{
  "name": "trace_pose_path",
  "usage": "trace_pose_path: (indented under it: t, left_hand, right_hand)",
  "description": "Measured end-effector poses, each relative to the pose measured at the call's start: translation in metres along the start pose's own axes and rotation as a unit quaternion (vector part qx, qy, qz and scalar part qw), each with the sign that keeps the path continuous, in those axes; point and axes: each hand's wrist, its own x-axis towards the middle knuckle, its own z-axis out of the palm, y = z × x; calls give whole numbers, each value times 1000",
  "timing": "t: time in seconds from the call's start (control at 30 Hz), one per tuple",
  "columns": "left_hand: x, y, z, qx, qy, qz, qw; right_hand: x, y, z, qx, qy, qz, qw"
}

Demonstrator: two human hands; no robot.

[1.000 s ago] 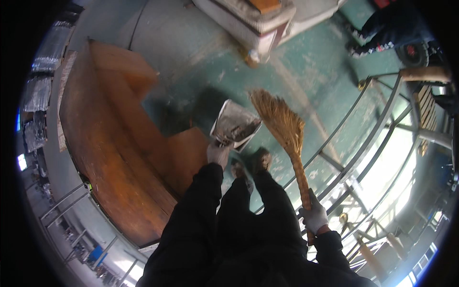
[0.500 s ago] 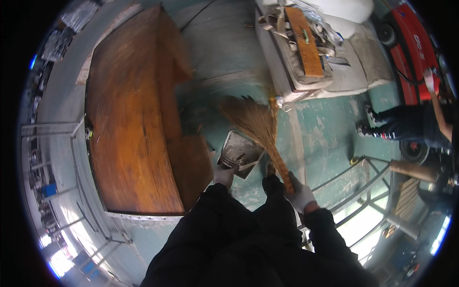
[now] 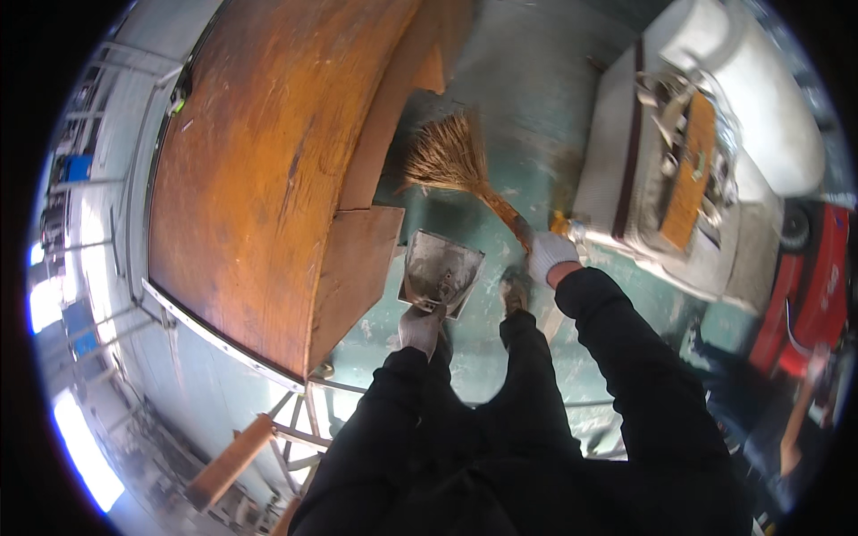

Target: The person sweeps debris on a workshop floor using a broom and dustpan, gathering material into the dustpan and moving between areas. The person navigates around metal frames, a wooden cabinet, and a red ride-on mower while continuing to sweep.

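Observation:
In the middle of the view a grey, dusty dustpan (image 3: 444,259) is low over the green floor, with bits of debris in it. My left hand (image 3: 420,329), in a light glove, is closed at its near end. My gloved right hand (image 3: 550,255) grips the handle of a straw broom (image 3: 450,154). The broom reaches away to the left, its bristles spread beside the wooden desk and beyond the dustpan. Whether the bristle tips press on the floor I cannot tell.
A large worn wooden desk (image 3: 268,170) fills the left. At the far right a pale sofa (image 3: 617,170) carries straps and an orange board (image 3: 693,170). A red machine (image 3: 809,286) and a blurred person (image 3: 760,393) are at right. Metal frames (image 3: 295,429) stand near left.
My right hand has pushed forward and the broom now reaches farther out, its bristles nearer the desk. The view has turned; the dustpan stays in my left hand.

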Motion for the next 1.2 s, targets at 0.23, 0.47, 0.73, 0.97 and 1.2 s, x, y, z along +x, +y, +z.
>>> trace_pose_path:
  t: [0.23,0.47,0.73,0.97,1.2]
  left_hand:
    - [37,-30,50,-121,76,-22,989]
    - [72,-66,66,-40,77,-49,995]
    - [43,-90,67,-82,106,-117,984]
    - [8,-91,57,-59,108,-66,990]
    - [12,-110,42,0,95,-95,991]
  right_hand:
    - [137,22,47,-84,-33,-74,993]
    - [42,125,-8,-54,-131,-58,988]
    - [33,115,10,-76,-96,-12,992]
    - [-12,106,59,-65,-105,15,992]
    - [-53,125,87,-122,-94,12,988]
